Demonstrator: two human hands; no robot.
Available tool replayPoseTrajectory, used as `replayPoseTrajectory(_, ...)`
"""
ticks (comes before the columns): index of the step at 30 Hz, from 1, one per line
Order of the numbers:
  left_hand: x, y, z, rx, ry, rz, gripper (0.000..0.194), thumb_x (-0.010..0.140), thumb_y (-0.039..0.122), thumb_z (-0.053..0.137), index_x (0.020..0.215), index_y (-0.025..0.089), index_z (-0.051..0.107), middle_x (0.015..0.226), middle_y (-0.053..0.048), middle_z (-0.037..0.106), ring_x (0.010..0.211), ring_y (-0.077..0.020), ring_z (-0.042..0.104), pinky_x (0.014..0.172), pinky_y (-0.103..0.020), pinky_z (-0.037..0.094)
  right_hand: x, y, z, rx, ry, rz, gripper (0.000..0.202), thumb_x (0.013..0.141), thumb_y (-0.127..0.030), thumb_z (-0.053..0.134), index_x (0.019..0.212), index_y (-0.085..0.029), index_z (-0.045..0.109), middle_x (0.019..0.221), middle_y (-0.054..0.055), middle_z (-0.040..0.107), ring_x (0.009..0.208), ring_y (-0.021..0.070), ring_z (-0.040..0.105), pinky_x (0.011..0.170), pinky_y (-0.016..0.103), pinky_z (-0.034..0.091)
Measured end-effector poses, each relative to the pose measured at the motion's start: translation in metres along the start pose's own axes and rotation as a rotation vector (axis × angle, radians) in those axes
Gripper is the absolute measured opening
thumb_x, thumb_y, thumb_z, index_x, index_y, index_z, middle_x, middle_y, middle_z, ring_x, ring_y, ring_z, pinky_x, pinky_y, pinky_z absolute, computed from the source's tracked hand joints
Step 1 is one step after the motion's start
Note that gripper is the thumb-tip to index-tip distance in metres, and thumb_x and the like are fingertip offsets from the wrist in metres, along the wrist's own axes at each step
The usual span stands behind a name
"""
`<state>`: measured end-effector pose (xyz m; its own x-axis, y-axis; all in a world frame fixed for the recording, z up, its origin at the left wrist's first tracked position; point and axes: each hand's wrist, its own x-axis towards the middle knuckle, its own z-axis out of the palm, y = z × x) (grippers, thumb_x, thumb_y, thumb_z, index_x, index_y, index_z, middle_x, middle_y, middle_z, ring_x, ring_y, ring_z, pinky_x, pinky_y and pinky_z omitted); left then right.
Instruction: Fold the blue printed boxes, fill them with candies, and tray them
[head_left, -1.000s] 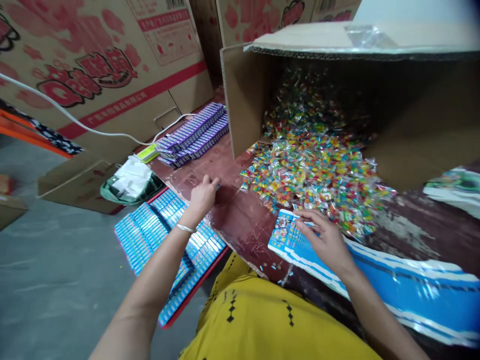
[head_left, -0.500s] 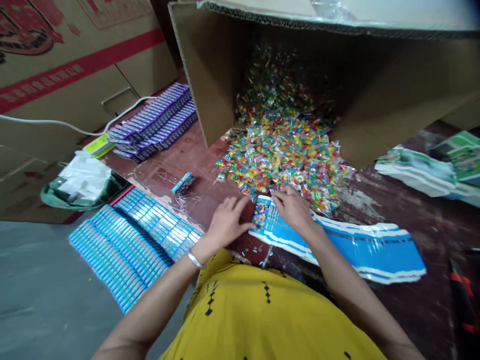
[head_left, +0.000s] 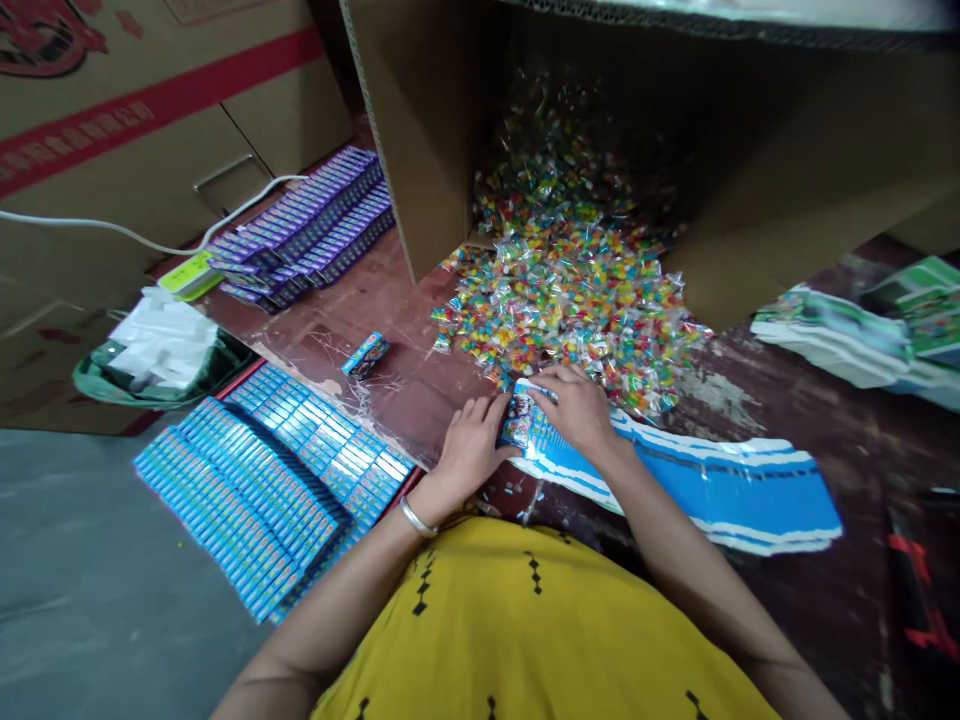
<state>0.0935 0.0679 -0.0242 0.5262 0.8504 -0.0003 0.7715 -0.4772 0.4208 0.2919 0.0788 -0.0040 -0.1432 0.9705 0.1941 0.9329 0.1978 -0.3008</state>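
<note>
A person in a yellow patterned garment (head_left: 487, 620) sets left hand (head_left: 469, 447) and right hand (head_left: 576, 405) to a fanned row of flat blue cartons (head_left: 727, 480), laid on a worn red-brown tabletop (head_left: 442, 385) along the near side of a heap of wrapped candies (head_left: 570, 300). The left hand, a silver-toned bangle (head_left: 417, 518) at its wrist, touches the left edge of the row's printed end carton (head_left: 516, 422), just in front of the heap; its fingers are slightly bent, and whether they grip cannot be told. The right hand lies over the same carton, closer to the heap, fingers and thumb curled near its upper edge; a firm hold cannot be made out. The heap spills from an open cardboard box (head_left: 427, 140). Left of the heap lies a small blue box (head_left: 366, 355), with stacked purple boxes (head_left: 315, 225) beyond it; packed rows of blue boxes (head_left: 240, 500) sit to the heap's near left. Right of the heap are green-printed flat cartons (head_left: 832, 335).
</note>
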Motion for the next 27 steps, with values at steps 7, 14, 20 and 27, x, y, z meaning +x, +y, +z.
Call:
replayPoseTrajectory(7,0.0,0.001,0.0,-0.008,0.01,-0.013,0.084,0.071,0.04,0.077,0.142,0.024,0.035,0.123,-0.01,0.055,0.113,-0.028,0.05,0.096,-0.042,0.043,0.003,-0.002,-0.002,-0.049,-0.005,0.023,0.026,0.094,-0.037,0.053,0.104,-0.027,0.075,0.112,0.008,0.063,0.109,0.028,0.05,0.082,0.038,0.046)
replayPoseTrajectory(14,-0.005,0.014,-0.007,-0.17,0.064,-0.018,0.087,0.074,0.046,0.074,0.146,0.021,0.031,0.132,-0.014,0.055,0.12,-0.0311,0.052,0.102,-0.045,0.041,-0.005,-0.016,-0.012,0.306,0.13,0.112,0.019,0.091,-0.03,0.055,0.086,-0.021,0.071,0.092,0.006,0.068,0.081,0.02,0.061,0.075,0.033,0.048)
replayPoseTrajectory(20,-0.003,0.029,-0.021,-0.504,0.134,-0.098,0.081,0.078,0.049,0.069,0.145,0.018,0.037,0.142,-0.018,0.05,0.13,-0.0332,0.049,0.109,-0.048,0.039,-0.01,-0.032,-0.017,0.925,0.119,0.427,0.023,0.085,-0.041,0.061,0.075,-0.021,0.059,0.055,-0.005,0.052,0.042,0.0111,0.045,0.043,0.025,0.036)
replayPoseTrajectory(27,0.003,0.012,-0.043,-1.419,-0.121,-0.077,0.065,0.076,0.036,0.076,0.134,0.016,0.054,0.135,-0.012,0.059,0.123,-0.0288,0.056,0.105,-0.041,0.043,-0.03,-0.044,-0.032,0.998,-0.123,0.112,0.039,0.092,-0.042,0.053,0.128,-0.027,0.058,0.079,0.0,0.063,0.064,0.0144,0.056,0.06,0.028,0.047)
